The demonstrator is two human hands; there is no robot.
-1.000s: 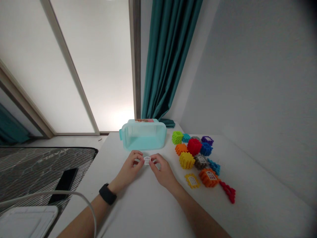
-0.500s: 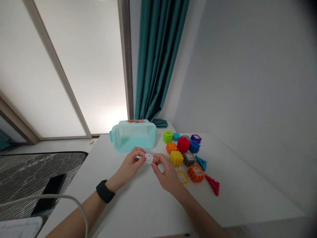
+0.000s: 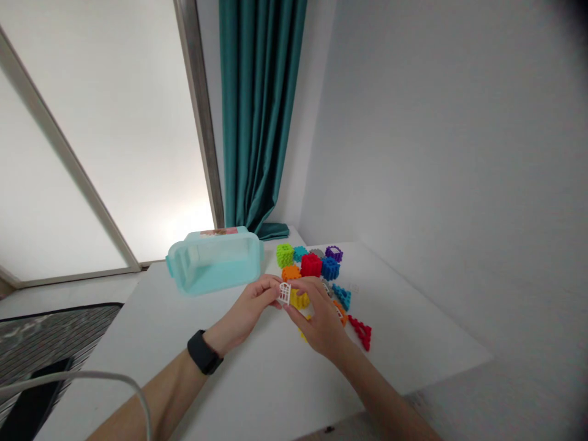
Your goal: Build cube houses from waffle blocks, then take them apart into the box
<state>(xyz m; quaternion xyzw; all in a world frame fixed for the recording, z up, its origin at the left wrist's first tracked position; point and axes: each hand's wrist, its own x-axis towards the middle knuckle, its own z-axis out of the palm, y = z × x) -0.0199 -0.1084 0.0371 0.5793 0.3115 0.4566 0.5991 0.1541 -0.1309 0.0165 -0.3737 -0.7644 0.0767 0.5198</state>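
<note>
Left hand (image 3: 250, 303) pinches small white plastic window piece (image 3: 285, 293) at frame centre; right hand (image 3: 319, 315) curled just beside it, grip unclear; yellow toy block (image 3: 299, 299) directly behind, on white surface (image 3: 257, 380).

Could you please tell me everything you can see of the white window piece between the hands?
The white window piece is a small arched frame of what looks like plastic, with open lattice panes. It stands tilted above the table. The left hand grips its left edge; the right hand sits at its other side, contact unclear.
</note>
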